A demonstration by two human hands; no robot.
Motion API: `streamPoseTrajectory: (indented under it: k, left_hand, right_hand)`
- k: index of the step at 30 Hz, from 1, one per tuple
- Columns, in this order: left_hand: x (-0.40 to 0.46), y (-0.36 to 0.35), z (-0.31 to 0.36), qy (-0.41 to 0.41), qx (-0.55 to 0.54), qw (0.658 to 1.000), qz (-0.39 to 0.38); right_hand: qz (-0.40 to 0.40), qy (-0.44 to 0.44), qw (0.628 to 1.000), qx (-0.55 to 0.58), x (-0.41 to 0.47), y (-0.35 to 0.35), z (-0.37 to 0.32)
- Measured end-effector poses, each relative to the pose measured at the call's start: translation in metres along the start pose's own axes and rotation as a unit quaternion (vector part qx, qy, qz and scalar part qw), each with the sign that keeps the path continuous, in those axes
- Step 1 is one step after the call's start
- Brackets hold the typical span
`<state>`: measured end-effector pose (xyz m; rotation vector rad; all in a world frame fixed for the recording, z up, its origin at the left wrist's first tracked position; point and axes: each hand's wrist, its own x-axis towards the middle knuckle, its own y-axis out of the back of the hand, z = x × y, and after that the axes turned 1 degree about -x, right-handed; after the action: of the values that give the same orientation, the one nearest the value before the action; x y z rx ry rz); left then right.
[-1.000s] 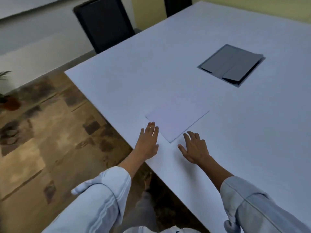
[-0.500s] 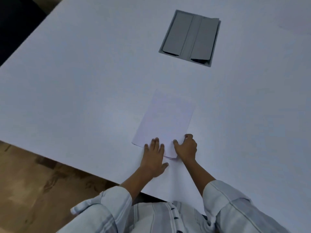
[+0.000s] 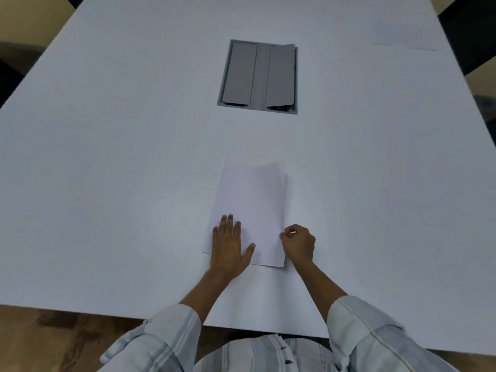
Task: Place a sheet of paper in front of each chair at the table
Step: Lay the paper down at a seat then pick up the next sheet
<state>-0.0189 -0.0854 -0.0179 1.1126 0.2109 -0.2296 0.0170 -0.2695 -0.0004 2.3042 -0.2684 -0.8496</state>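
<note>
A broad white rectangular table [image 3: 107, 162] fills nearly the whole view, its near edge running just in front of the person's pale striped button-up shirt [image 3: 268, 355]. Below that edge a strip of brown wood-patterned floor [image 3: 53, 342] shows at the lower left. Set into the tabletop well beyond the hands is a grey rectangular metal cable hatch [image 3: 258, 76] with two flat flaps side by side; the right flap looks slightly raised.

Near the middle of the table, between the hatch and the near edge, lies a small stack of white rectangular paper sheets [image 3: 252, 205], long side pointing away from the person. The upper sheet sits a little askew, so another sheet's edge peeks out along the right side and at the far right corner. A further single white paper sheet [image 3: 405, 36], faint against the tabletop, lies flat near the far right corner of the table, well apart from the stack.

The left hand [image 3: 230, 248] rests palm down with fingers spread flat, pressing the near left part of the stack without gripping it. The right hand [image 3: 298, 244] is curled just beside the stack's right edge, thumb and fingertips pinching the edge of a sheet there.
</note>
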Motion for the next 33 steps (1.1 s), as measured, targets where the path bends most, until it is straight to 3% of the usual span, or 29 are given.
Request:
streamPoseTrajectory:
  k: [6, 11, 14, 18, 33]
  left_hand:
    - [0.03, 0.031, 0.007, 0.103, -0.153, 0.981, 0.064]
    - [0.046, 0.056, 0.027, 0.215, -0.406, 0.888, 0.03]
    - [0.038, 0.058, 0.056, 0.168, -0.515, 0.84, -0.029]
    - [0.014, 0.051, 0.111, 0.089, -0.567, 0.816, -0.063]
    - [-0.081, 0.009, 0.401, -0.132, -0.554, 0.814, -0.116]
  right_hand:
    - [-0.046, 0.052, 0.988, 0.135, -0.004, 0.035, 0.02]
    - [-0.085, 0.066, 0.971, 0.212, -0.011, 0.095, 0.055]
    - [-0.07, 0.069, 0.968, 0.233, -0.019, 0.134, 0.081]
    - [-0.033, 0.062, 0.964, 0.257, -0.034, 0.182, 0.119]
    - [0.139, 0.121, 0.925, 0.333, -0.124, 0.419, 0.283]
